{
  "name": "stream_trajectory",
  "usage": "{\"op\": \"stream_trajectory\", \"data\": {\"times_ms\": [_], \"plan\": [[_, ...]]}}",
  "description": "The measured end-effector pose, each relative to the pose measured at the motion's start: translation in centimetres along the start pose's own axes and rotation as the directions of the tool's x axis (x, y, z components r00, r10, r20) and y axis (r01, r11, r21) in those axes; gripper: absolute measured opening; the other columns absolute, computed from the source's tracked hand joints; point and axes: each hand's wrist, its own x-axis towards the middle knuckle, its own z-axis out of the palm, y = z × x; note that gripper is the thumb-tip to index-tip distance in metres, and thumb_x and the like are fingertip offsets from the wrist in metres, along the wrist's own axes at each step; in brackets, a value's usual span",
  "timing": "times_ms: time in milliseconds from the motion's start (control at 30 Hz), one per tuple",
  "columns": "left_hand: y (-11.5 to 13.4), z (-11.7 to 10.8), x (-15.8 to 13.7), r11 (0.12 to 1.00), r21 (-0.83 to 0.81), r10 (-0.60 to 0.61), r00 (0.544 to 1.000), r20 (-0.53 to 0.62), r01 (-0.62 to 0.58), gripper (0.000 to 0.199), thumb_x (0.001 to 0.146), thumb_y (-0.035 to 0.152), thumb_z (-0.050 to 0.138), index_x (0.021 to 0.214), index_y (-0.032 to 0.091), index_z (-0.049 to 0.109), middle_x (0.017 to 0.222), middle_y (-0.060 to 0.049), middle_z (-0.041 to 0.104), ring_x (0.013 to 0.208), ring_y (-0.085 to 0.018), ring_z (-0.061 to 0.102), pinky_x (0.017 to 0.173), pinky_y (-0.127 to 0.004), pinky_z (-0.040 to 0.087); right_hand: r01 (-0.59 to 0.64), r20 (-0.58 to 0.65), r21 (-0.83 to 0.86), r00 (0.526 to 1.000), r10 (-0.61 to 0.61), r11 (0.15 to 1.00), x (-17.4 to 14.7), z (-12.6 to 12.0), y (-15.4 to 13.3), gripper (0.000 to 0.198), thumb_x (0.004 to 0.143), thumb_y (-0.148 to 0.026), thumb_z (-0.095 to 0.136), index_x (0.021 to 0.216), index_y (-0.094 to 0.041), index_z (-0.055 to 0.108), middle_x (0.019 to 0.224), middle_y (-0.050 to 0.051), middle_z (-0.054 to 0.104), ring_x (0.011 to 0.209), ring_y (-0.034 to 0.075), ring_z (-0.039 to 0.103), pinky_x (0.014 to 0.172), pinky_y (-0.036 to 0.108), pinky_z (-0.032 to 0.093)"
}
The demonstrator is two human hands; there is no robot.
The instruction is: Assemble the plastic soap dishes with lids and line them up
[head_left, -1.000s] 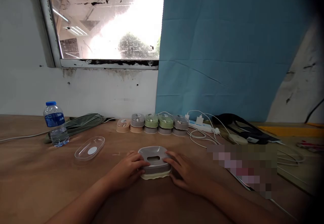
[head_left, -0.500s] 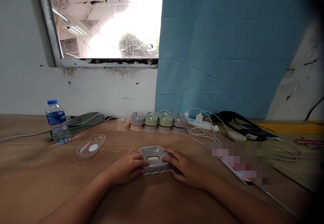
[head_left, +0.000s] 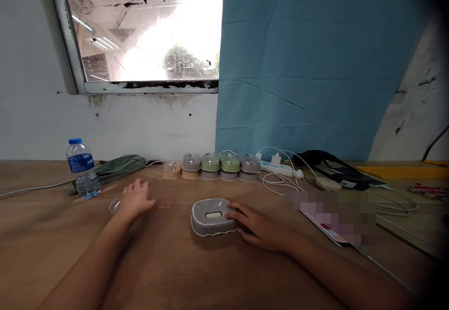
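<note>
A grey oval plastic box point(head_left: 203, 226) with a slot in its top, where something whitish shows, lies on the brown table in front of me. My right hand point(head_left: 257, 228) grips its right end, fingertips on the top and thumb along the near side. Farther left, my left hand point(head_left: 135, 200) is over a clear oval lid point(head_left: 113, 205), its fingers apart. Most of that lid is hidden behind the hand, and whether the fingers touch it I cannot tell.
Along the wall stand several small oval boxes point(head_left: 229, 162) in green, grey and peach, mostly stacked in pairs. A water bottle point(head_left: 82, 167) and a green cloth bag point(head_left: 121, 169) are at left. White cables, a power strip point(head_left: 280, 167) and a phone-like device point(head_left: 324, 226) lie at right.
My left hand has let go of the grey box and moved left and away from me, to the clear lid. The right hand has stayed on the box.
</note>
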Motion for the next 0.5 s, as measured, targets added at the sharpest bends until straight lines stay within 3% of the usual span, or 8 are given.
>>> {"op": "stream_trajectory", "data": {"times_ms": [67, 167, 500], "plan": [[-1.6, 0.4, 0.2, 0.988, 0.04, -0.151, 0.98, 0.131, 0.147, 0.057, 0.063, 0.037, 0.053, 0.113, 0.009, 0.052, 0.121, -0.024, 0.047, 0.108, -0.04, 0.049, 0.087, -0.047, 0.036, -0.003, 0.015, 0.005, 1.0, 0.003, 1.0, 0.0, 0.0, 0.0, 0.039, 0.083, -0.017, 0.043, 0.122, -0.02, 0.043, 0.133, 0.011, 0.035, 0.115, 0.02, 0.045, 0.094, 0.035, 0.04], [-3.0, 0.8, 0.4, 0.975, -0.014, -0.212, 0.945, 0.249, 0.223, 0.054, 0.062, 0.035, 0.052, 0.109, 0.009, 0.052, 0.113, -0.024, 0.055, 0.102, -0.04, 0.053, 0.079, -0.046, 0.042, -0.006, 0.036, -0.007, 0.999, 0.006, 1.0, 0.1, -0.2, 0.1, 0.039, 0.084, -0.018, 0.042, 0.123, -0.02, 0.042, 0.133, 0.011, 0.034, 0.113, 0.021, 0.047, 0.093, 0.035, 0.041], [-2.1, 0.9, 0.8, 0.979, -0.104, -0.15, 0.963, 0.226, 0.177, 0.013, 0.061, 0.029, 0.054, 0.07, 0.019, 0.056, 0.089, -0.013, 0.066, 0.083, -0.032, 0.061, 0.061, -0.034, 0.042, -0.006, 0.083, -0.047, 0.996, 0.01, 0.999, -0.1, -0.8, 0.6, 0.044, 0.084, -0.021, 0.043, 0.127, -0.025, 0.04, 0.136, 0.008, 0.035, 0.113, 0.022, 0.048, 0.093, 0.037, 0.041]]}}
